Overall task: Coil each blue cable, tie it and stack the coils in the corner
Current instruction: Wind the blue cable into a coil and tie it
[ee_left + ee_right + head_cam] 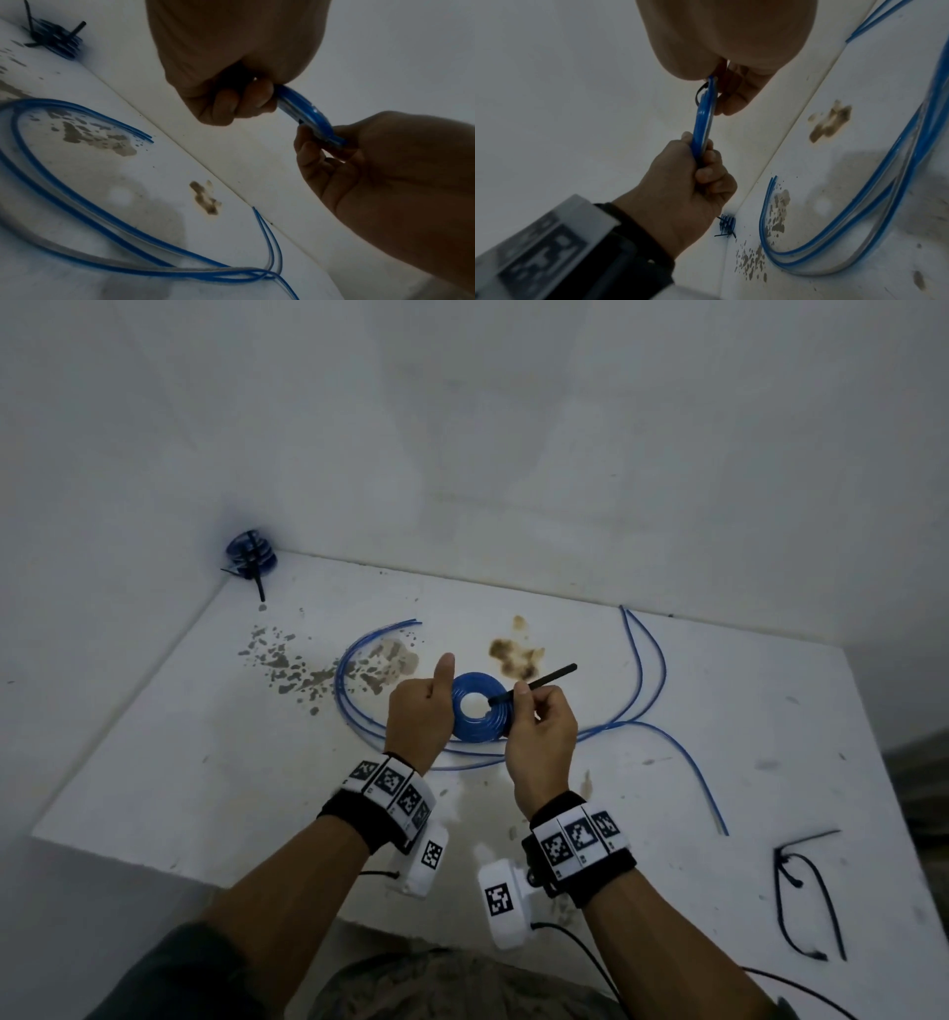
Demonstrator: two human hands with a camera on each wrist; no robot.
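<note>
A flat blue cable coil (477,708) hangs in the air above the white table (205,762). My left hand (418,711) grips its left rim, thumb raised. My right hand (539,731) pinches a black zip tie (539,683) that runs through the coil's hole and sticks up to the right. In the left wrist view the coil (311,115) sits edge-on between both hands. In the right wrist view the tie (700,94) loops round the coil (703,125). A stack of tied coils (251,554) stands in the far left corner.
Loose blue cables (354,670) curve over the table under and beside my hands, with more (652,660) to the right. Several spare black ties (806,886) lie near the right front edge. Brown stains (513,654) mark the table. White walls close the back and left.
</note>
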